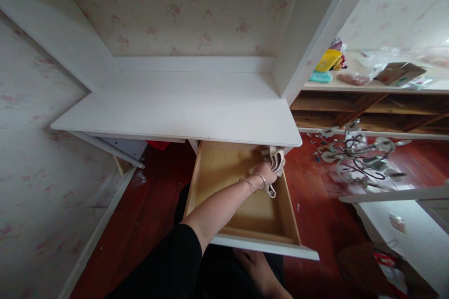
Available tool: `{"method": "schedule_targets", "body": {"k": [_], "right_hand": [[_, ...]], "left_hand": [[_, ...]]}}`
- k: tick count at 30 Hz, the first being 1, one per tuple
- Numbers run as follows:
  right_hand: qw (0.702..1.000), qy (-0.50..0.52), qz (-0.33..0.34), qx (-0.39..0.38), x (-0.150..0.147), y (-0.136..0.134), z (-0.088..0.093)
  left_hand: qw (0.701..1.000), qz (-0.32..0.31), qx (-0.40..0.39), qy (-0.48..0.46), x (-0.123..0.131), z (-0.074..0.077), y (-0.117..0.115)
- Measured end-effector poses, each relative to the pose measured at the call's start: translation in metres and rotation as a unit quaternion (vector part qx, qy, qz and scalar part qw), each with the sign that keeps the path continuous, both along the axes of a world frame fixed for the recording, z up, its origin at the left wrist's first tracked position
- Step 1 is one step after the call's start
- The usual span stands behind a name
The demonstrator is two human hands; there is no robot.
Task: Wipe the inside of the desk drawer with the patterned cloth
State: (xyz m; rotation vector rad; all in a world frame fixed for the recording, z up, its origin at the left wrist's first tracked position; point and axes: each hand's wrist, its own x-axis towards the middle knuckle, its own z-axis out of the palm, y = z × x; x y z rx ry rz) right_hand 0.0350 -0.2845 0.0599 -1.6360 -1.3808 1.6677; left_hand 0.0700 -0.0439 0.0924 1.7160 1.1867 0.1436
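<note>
- The left hand (265, 173), its arm crossing from the lower left, reaches into a pale wooden drawer (217, 175) with a white front, pulled out from beneath a smooth white table (196, 107).
- Its fingers are clamped on a crumpled beige cloth (278, 162) with a narrow looped end; the cloth is inside the drawer, by the right-hand wall towards the back.
- Two thin metal bangles (248, 182) circle the left wrist, and a black sleeve (164, 257) covers the upper arm.
- The right hand (257, 268) is low down, just beyond the drawer's white front and against dark clothing; its fingers are too shadowed to tell whether they are apart or together.
- Behind the tabletop stands a cream back panel with pink flowers (196, 18), framed by white uprights.
- To the right, a long low wooden shelf unit (351, 103) carries a yellow container (328, 60), a turquoise item (321, 77), clear plastic bags and an open brown cardboard box (401, 74).
- A chandelier with dark curved arms and pale fittings (365, 154) lies in front of that unit on the reddish-brown wooden floor (312, 215).
- A white piece of furniture (407, 224) stands at the lower right.
</note>
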Motion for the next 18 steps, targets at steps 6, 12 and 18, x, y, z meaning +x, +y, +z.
{"method": "schedule_targets", "body": {"k": [6, 12, 18], "right_hand": [[1.0, 0.021, -0.003, -0.018, 0.001, 0.001, -0.004], [1.0, 0.015, -0.004, -0.002, 0.0, 0.003, -0.006], [1.0, -0.012, -0.001, -0.006, 0.002, 0.0, -0.012]], "left_hand": [[0.982, -0.189, 0.021, -0.004, -0.043, 0.002, -0.058], [0.929, -0.368, 0.011, 0.025, -0.059, -0.002, -0.092], [0.93, -0.363, 0.011, 0.052, -0.072, 0.009, -0.084]]}}
